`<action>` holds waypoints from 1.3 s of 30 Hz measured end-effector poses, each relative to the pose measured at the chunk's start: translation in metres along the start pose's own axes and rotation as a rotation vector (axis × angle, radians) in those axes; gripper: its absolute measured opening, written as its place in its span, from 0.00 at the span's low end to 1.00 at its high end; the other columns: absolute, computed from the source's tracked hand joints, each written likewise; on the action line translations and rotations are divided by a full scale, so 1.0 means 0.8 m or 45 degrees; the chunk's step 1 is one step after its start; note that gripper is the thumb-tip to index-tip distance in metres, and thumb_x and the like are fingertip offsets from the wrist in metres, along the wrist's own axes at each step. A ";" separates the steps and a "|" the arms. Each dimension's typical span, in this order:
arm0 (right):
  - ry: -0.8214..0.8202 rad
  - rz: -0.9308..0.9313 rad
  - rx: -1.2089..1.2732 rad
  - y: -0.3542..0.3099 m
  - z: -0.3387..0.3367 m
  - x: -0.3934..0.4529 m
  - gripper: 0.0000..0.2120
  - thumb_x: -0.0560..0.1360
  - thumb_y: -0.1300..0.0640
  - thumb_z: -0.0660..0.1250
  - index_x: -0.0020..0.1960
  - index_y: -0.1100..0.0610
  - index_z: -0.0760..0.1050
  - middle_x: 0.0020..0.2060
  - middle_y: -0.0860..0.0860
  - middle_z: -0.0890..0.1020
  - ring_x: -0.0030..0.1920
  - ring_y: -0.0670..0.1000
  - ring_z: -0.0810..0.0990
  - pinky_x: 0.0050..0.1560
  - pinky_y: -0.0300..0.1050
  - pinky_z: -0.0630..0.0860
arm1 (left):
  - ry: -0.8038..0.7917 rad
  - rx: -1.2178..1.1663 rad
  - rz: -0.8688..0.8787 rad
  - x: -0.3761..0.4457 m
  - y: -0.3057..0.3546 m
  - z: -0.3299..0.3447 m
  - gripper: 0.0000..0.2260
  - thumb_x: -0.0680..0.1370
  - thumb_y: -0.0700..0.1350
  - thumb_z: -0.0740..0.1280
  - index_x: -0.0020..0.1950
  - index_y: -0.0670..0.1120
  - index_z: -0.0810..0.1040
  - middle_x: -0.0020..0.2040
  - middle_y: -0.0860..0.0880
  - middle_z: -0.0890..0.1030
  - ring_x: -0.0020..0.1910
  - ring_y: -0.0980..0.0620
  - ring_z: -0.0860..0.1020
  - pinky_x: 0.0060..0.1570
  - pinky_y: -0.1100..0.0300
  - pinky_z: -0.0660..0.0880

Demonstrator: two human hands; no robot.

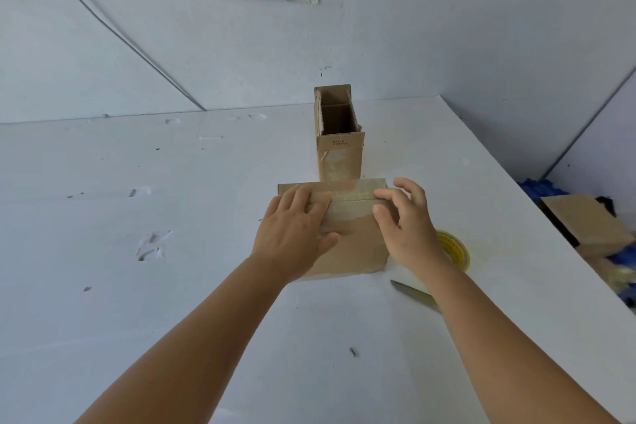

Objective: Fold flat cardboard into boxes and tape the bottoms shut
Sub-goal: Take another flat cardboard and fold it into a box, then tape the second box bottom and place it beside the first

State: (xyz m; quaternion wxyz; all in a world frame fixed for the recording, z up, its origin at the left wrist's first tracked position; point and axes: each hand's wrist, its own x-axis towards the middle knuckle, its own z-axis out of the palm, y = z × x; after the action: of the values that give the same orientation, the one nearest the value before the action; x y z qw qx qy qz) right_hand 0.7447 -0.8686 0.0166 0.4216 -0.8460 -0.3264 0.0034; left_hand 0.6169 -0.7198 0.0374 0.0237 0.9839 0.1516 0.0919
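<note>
A brown cardboard box lies on the white table in front of me, a strip of clear tape running across its closed flaps. My left hand lies flat on the box's left part, fingers straight over the taped seam. My right hand rests on the right end, its fingers loosely bent, fingertips touching the tape. Behind it stands an upright folded box, open at the top. A yellow tape roll lies right of my right wrist, partly hidden.
A knife blade lies on the table under my right forearm. Flat cardboard pieces and blue material sit off the table's right edge. A dark cable runs down the wall. A small dark bit lies near me.
</note>
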 end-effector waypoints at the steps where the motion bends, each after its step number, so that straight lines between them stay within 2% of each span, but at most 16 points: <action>1: -0.028 0.008 0.039 0.001 -0.004 0.000 0.14 0.80 0.57 0.59 0.65 0.56 0.72 0.70 0.50 0.61 0.59 0.44 0.70 0.56 0.34 0.63 | -0.010 0.030 0.000 0.001 0.004 -0.001 0.29 0.78 0.62 0.55 0.75 0.51 0.58 0.71 0.48 0.62 0.71 0.48 0.59 0.70 0.56 0.54; 3: -0.093 0.052 0.113 0.007 -0.012 -0.002 0.17 0.81 0.58 0.55 0.70 0.54 0.67 0.72 0.48 0.62 0.66 0.45 0.67 0.60 0.34 0.61 | -0.017 0.072 0.008 0.003 0.009 -0.002 0.27 0.79 0.61 0.54 0.75 0.51 0.57 0.70 0.49 0.62 0.70 0.48 0.59 0.69 0.55 0.55; 5: -0.140 0.144 0.205 0.014 -0.019 -0.006 0.19 0.82 0.56 0.51 0.73 0.52 0.63 0.70 0.45 0.66 0.69 0.45 0.66 0.66 0.38 0.61 | -0.013 0.079 0.012 0.004 0.013 0.000 0.27 0.79 0.60 0.53 0.75 0.50 0.57 0.71 0.50 0.61 0.71 0.50 0.58 0.69 0.55 0.55; 7: -0.123 0.227 0.310 0.025 -0.024 -0.010 0.19 0.82 0.55 0.50 0.72 0.50 0.63 0.67 0.46 0.71 0.67 0.46 0.69 0.68 0.44 0.65 | -0.018 0.065 -0.001 0.002 0.018 0.004 0.27 0.80 0.59 0.51 0.76 0.49 0.56 0.74 0.51 0.59 0.74 0.51 0.54 0.71 0.53 0.54; 9: -0.061 0.310 0.347 0.038 -0.035 -0.012 0.18 0.82 0.56 0.50 0.70 0.52 0.65 0.64 0.47 0.75 0.63 0.46 0.73 0.64 0.43 0.68 | -0.022 0.059 -0.024 0.000 0.022 0.009 0.27 0.80 0.57 0.50 0.76 0.48 0.54 0.75 0.51 0.57 0.75 0.52 0.51 0.72 0.51 0.52; 12: -0.078 0.439 0.179 0.065 -0.054 -0.018 0.19 0.81 0.61 0.51 0.70 0.54 0.67 0.63 0.49 0.77 0.64 0.48 0.73 0.64 0.41 0.66 | -0.008 0.081 -0.042 -0.002 0.027 0.013 0.25 0.81 0.55 0.49 0.76 0.48 0.52 0.75 0.50 0.56 0.75 0.50 0.50 0.71 0.48 0.53; 15: -0.259 0.558 0.026 0.090 -0.062 -0.029 0.24 0.76 0.66 0.54 0.69 0.52 0.68 0.65 0.47 0.75 0.66 0.51 0.71 0.66 0.45 0.67 | 0.004 0.096 -0.056 -0.001 0.033 0.015 0.25 0.81 0.54 0.49 0.77 0.48 0.52 0.76 0.48 0.56 0.75 0.49 0.50 0.71 0.48 0.53; 18: -0.408 0.583 -0.218 0.108 -0.058 -0.042 0.26 0.75 0.66 0.56 0.70 0.50 0.67 0.66 0.50 0.73 0.65 0.56 0.72 0.62 0.48 0.71 | 0.016 0.066 -0.061 -0.001 0.036 0.018 0.25 0.82 0.54 0.50 0.77 0.48 0.52 0.76 0.46 0.55 0.76 0.47 0.49 0.72 0.50 0.48; 20: -0.470 0.621 -0.312 0.121 -0.055 -0.050 0.28 0.73 0.67 0.56 0.71 0.50 0.65 0.68 0.51 0.72 0.66 0.57 0.71 0.64 0.48 0.70 | 0.026 0.034 -0.073 -0.003 0.036 0.019 0.25 0.82 0.54 0.50 0.78 0.48 0.52 0.77 0.46 0.54 0.76 0.47 0.48 0.72 0.51 0.46; 22: -0.489 0.624 -0.400 0.134 -0.050 -0.056 0.26 0.73 0.64 0.58 0.70 0.49 0.67 0.66 0.52 0.74 0.66 0.59 0.71 0.65 0.49 0.69 | 0.030 0.038 -0.076 -0.004 0.036 0.020 0.26 0.81 0.54 0.50 0.78 0.48 0.52 0.77 0.46 0.54 0.76 0.47 0.47 0.72 0.51 0.46; 25: -0.408 0.589 -0.465 0.140 -0.041 -0.054 0.21 0.73 0.58 0.61 0.66 0.48 0.70 0.59 0.52 0.78 0.61 0.61 0.71 0.61 0.51 0.71 | 0.043 0.047 -0.076 -0.005 0.036 0.021 0.26 0.81 0.55 0.50 0.77 0.48 0.54 0.77 0.45 0.56 0.76 0.47 0.49 0.72 0.51 0.47; 27: -0.340 0.551 -0.416 0.138 -0.033 -0.049 0.17 0.73 0.59 0.61 0.61 0.51 0.72 0.54 0.52 0.79 0.58 0.59 0.74 0.56 0.51 0.74 | 0.051 0.037 -0.077 -0.006 0.036 0.021 0.26 0.81 0.55 0.51 0.77 0.48 0.56 0.76 0.44 0.57 0.76 0.46 0.50 0.72 0.50 0.48; 30: -0.316 0.547 -0.405 0.135 -0.021 -0.043 0.14 0.72 0.63 0.60 0.58 0.57 0.73 0.52 0.56 0.80 0.53 0.60 0.77 0.53 0.53 0.76 | 0.045 0.046 -0.078 -0.008 0.035 0.022 0.26 0.81 0.55 0.51 0.77 0.48 0.56 0.76 0.44 0.58 0.76 0.46 0.51 0.73 0.50 0.48; 34: -0.180 0.526 -0.364 0.135 -0.019 -0.037 0.10 0.73 0.62 0.61 0.52 0.58 0.77 0.49 0.55 0.83 0.51 0.59 0.79 0.50 0.51 0.77 | 0.028 0.038 -0.080 -0.006 0.033 0.022 0.26 0.81 0.56 0.51 0.77 0.48 0.55 0.76 0.45 0.58 0.76 0.46 0.51 0.73 0.50 0.49; 37: 0.001 0.546 -0.120 0.121 -0.031 -0.034 0.12 0.74 0.61 0.63 0.56 0.56 0.79 0.52 0.51 0.84 0.54 0.54 0.80 0.54 0.46 0.76 | 0.023 0.045 -0.082 -0.007 0.031 0.024 0.27 0.80 0.57 0.48 0.77 0.49 0.55 0.76 0.45 0.58 0.76 0.46 0.52 0.73 0.49 0.50; 39: 0.118 0.548 0.043 0.106 -0.041 -0.030 0.14 0.74 0.60 0.65 0.59 0.55 0.78 0.54 0.51 0.83 0.55 0.51 0.80 0.57 0.47 0.76 | 0.050 0.046 -0.079 -0.007 0.030 0.025 0.30 0.78 0.59 0.43 0.77 0.48 0.58 0.75 0.44 0.61 0.75 0.45 0.54 0.72 0.48 0.52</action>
State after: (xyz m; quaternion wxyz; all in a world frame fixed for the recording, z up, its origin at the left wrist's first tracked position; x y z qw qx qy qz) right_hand 0.7815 -0.9420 -0.0298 0.4398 -0.8882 -0.1184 0.0597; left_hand 0.6227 -0.7449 0.0190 0.0056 0.9770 0.1842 0.1076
